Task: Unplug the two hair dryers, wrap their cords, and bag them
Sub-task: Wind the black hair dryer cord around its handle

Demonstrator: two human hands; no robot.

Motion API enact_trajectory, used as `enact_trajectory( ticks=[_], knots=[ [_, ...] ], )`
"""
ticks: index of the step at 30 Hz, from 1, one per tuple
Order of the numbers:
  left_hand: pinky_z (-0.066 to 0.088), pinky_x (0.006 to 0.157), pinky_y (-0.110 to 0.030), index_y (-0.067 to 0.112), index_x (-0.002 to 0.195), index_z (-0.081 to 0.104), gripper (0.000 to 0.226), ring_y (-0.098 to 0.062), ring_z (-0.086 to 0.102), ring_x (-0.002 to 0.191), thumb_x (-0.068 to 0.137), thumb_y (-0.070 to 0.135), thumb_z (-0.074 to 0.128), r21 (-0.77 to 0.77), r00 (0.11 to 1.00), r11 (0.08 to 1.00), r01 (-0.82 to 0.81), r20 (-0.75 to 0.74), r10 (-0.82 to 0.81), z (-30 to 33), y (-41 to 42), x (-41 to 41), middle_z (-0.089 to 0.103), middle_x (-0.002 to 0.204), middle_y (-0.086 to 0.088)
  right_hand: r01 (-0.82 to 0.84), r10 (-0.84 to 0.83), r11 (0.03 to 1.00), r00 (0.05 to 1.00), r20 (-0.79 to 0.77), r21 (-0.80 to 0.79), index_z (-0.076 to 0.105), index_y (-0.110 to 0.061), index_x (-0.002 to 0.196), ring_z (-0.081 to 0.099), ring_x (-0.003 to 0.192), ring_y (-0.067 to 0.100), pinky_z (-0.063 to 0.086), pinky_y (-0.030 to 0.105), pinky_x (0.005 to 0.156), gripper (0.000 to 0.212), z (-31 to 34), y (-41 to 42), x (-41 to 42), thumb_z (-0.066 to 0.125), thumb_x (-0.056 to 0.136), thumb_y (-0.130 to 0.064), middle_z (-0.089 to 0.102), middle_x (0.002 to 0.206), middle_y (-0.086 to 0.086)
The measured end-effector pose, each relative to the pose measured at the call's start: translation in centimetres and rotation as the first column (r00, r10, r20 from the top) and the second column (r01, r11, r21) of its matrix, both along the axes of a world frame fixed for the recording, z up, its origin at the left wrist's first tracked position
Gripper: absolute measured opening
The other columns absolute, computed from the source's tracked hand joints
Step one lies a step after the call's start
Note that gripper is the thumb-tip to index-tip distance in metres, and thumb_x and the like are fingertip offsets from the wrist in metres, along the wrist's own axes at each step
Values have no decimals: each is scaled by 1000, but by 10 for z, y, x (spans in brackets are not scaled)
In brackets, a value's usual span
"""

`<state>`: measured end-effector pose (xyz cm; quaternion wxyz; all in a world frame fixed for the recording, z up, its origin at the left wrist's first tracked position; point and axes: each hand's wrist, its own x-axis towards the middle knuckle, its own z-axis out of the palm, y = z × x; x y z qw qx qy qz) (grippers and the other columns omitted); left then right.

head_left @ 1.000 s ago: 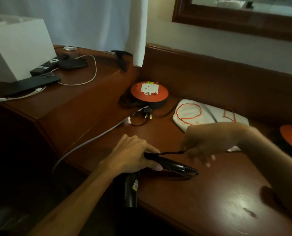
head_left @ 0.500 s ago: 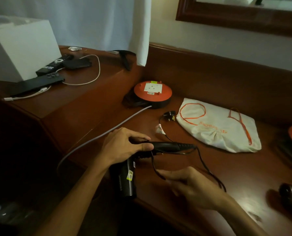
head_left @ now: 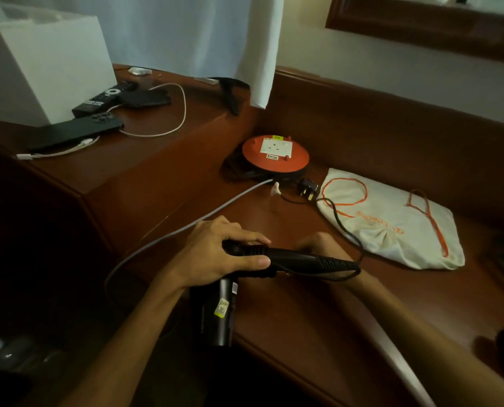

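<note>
Over on the raised left part of the wooden desk point(head_left: 162, 171) there's a white box point(head_left: 39, 69), a TV remote point(head_left: 104, 98), a dark phone point(head_left: 77, 132) lying face down and a white charging cable point(head_left: 168, 130) looping around.

The left hand point(head_left: 215, 257) comes in from the bottom left, forearm angled up and to the right, fingers curled over the top and thumb along the near side, clamped on the handle of a black hair dryer point(head_left: 274, 257). The handle lies sideways, pointing right, and the barrel hangs down past the desk's front edge with a yellowish sticker showing on it.

The right hand point(head_left: 321, 242) sits just behind the handle, mostly hidden by it, wrist crossing under the cord end. Can't tell whether it's pinching anything.

The black cord point(head_left: 344, 227) leaves the ribbed end of the handle, loops back on itself there, then runs up across the desk to its plug point(head_left: 308, 188), which lies loose beside the orange extension reel point(head_left: 274, 155). A grey cable point(head_left: 186, 227) trails from the reel toward the left, passing behind the left hand.

To the right of the hands lies a white drawstring bag point(head_left: 391, 224) with orange cords, flat on the desk, and the cord crosses its near corner.
</note>
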<state>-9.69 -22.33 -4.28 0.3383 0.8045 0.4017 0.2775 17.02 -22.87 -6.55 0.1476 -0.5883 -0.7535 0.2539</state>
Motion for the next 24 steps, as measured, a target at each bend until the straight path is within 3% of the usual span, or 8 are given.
enact_trajectory(
  ticks=[2,6,8,11,14,19,22,24],
  knots=[
    [45,84,-35,55,110,70,51,-3,54,90,67,82,66,55,996,998,-26,-82,31,2,-2,4,63,84,24,-75,75,997,997,19,28,63,-1,62,45,49,5,34,16,51,36,17,13,-6,75,89,-21,51,55,0],
    [40,89,-34,51,113,66,58,3,48,90,68,87,62,121,973,989,-85,-202,109,8,-6,11,57,87,24,-64,64,998,998,-1,-12,64,0,64,46,52,16,35,30,49,43,49,24,-9,84,78,-36,61,64,19],
    [35,90,-33,49,120,57,56,-1,45,87,74,81,58,128,953,985,-112,-266,143,11,-9,15,47,88,23,-96,97,995,995,4,-9,65,-1,67,47,53,18,36,30,50,39,67,25,-15,79,83,-34,60,64,18],
    [32,97,-35,51,138,41,65,-8,43,96,81,81,45,133,924,987,-89,-359,132,14,-11,21,40,88,25,-197,197,980,980,20,1,63,-18,66,47,50,7,36,23,48,31,89,18,-33,65,96,-26,55,59,-2],
    [29,94,-37,54,150,29,81,-8,43,103,77,87,19,163,888,985,-65,-441,131,11,-10,20,47,98,21,-266,267,963,963,43,-34,69,-7,80,54,58,21,40,26,53,26,98,6,-44,56,100,-17,63,70,8],
    [33,86,-38,60,147,29,72,-13,39,91,84,81,3,247,825,968,-38,-539,170,11,-12,22,42,92,13,-321,332,941,938,102,-110,69,-6,91,58,66,30,46,44,60,23,105,-14,-47,49,100,-12,66,78,12],
    [39,76,-37,58,137,33,60,-21,56,90,88,79,6,315,859,947,-61,-467,210,7,-13,23,53,90,9,-332,341,940,929,140,-82,68,-11,90,52,56,13,42,33,55,19,108,-30,-44,50,99,-11,61,70,0],
    [35,72,-35,56,132,45,54,-19,57,89,91,74,14,335,854,939,-80,-462,238,6,-8,23,55,87,10,-299,304,953,942,145,-56,69,-12,97,56,56,15,46,32,52,18,110,-43,-38,52,99,-13,62,68,-1]
  ],
)
